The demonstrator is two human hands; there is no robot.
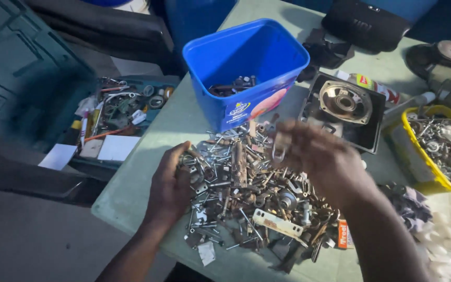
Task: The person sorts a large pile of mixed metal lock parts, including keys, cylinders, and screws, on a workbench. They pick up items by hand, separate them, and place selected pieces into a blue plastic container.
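Note:
A heap of rusty screws, bolts and small metal parts (246, 193) lies spread on a pale green table (147, 156). My left hand (170, 185) rests on the heap's left edge, fingers curled onto the pieces. My right hand (314, 156) hovers blurred above the heap's upper right and pinches a small metal piece (279, 151) between its fingertips. Just beyond the heap stands a blue plastic tub (246, 68) with a few dark metal parts at its bottom.
A yellow tray (418, 151) of shiny bolts sits at the right. A black housing with a round metal part (343, 107) lies behind my right hand. A cloth (413, 206) lies lower right. An open toolbox (116, 112) sits off the table's left edge.

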